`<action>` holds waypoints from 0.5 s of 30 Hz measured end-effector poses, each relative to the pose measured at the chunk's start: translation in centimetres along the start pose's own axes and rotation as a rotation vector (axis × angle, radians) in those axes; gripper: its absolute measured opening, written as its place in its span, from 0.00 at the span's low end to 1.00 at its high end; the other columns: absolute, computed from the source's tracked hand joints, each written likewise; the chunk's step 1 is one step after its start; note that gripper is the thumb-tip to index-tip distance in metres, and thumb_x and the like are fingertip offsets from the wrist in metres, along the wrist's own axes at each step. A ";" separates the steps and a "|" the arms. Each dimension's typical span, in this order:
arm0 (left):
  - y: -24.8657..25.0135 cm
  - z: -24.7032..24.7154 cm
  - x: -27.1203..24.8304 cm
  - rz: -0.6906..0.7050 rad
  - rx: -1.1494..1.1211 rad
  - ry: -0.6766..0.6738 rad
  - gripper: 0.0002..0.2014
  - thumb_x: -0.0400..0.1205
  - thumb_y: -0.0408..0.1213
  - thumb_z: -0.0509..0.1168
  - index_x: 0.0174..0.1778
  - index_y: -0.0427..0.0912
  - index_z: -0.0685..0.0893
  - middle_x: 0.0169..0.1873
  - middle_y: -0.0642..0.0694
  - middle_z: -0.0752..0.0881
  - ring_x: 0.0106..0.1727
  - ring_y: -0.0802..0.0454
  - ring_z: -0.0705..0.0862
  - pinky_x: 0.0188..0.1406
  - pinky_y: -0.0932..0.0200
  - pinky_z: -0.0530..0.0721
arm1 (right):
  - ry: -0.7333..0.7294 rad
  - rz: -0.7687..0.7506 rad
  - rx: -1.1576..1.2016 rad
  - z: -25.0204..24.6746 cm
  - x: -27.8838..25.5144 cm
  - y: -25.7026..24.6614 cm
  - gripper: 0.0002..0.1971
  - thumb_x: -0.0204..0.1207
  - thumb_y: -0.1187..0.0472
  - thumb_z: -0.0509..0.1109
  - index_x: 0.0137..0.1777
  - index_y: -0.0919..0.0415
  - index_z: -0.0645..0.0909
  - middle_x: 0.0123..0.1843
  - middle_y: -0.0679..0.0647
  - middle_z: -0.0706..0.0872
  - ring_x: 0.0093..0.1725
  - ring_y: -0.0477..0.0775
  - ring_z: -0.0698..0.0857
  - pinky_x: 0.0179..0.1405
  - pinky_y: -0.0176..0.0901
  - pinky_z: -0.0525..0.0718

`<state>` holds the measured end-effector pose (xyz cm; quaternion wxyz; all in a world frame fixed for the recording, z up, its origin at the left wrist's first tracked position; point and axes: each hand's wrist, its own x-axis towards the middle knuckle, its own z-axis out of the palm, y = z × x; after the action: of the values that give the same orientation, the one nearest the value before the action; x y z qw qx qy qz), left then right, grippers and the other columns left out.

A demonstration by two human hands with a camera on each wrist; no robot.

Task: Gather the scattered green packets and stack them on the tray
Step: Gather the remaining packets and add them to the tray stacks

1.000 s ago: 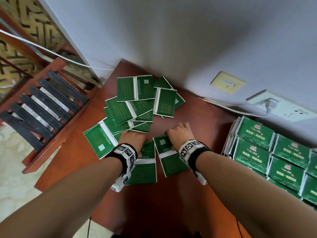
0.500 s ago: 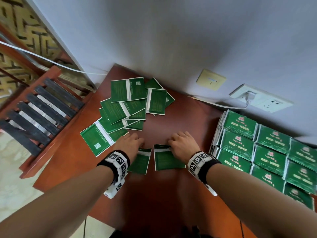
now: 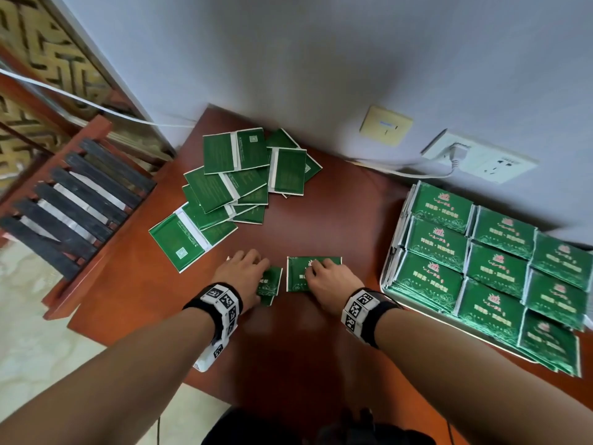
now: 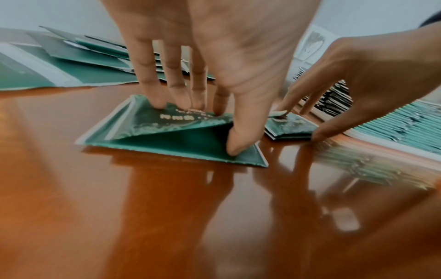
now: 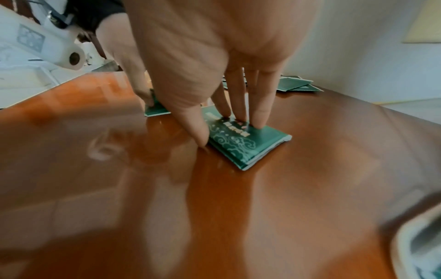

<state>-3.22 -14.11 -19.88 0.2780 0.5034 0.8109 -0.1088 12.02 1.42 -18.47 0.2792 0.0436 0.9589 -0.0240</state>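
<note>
Packets (image 3: pixel 314 273) under right hand (image 3: pixel 324 277) (apparently stacked).

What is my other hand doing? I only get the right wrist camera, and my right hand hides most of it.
Observer: The left wrist view shows your left hand pinching a green packet: fingers on top, thumb tucked under its lifted near edge.
Operator: Where are the other loose ones?
Observer: In the head view, a scattered pile lies on the table beyond your left hand, mostly plain side up.
Operator: And where's the tray?
Observer: On your right. The tray already holds rows of stacked packets, printed side up.
</note>
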 end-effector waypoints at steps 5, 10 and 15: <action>0.4 1.1 -0.8 0.021 0.057 0.029 0.41 0.69 0.58 0.77 0.76 0.54 0.67 0.72 0.49 0.67 0.69 0.45 0.69 0.62 0.52 0.81 | -0.060 -0.071 -0.144 -2.0 0.0 -1.3 0.16 0.86 0.72 0.53 0.68 0.73 0.75 0.63 0.66 0.83 0.60 0.67 0.84 0.42 0.51 0.73; 1.1 1.5 -1.1 0.012 0.091 0.033 0.41 0.70 0.55 0.76 0.77 0.51 0.66 0.74 0.46 0.66 0.71 0.43 0.68 0.61 0.51 0.82 | -0.111 -0.092 -0.173 -2.7 0.2 -2.0 0.14 0.85 0.73 0.55 0.65 0.75 0.78 0.61 0.67 0.85 0.61 0.69 0.83 0.50 0.58 0.80; 1.3 1.5 -0.5 0.025 0.109 0.094 0.27 0.77 0.37 0.68 0.73 0.48 0.72 0.67 0.41 0.74 0.64 0.38 0.75 0.51 0.48 0.85 | -0.136 -0.072 -0.226 -1.1 1.2 -2.5 0.19 0.84 0.75 0.54 0.72 0.85 0.66 0.62 0.77 0.83 0.66 0.80 0.80 0.59 0.67 0.81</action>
<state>-1.36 -14.56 -20.70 0.2134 0.5323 0.8095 -0.1256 10.19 -0.93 -18.11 0.3456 -0.0245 0.9354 0.0712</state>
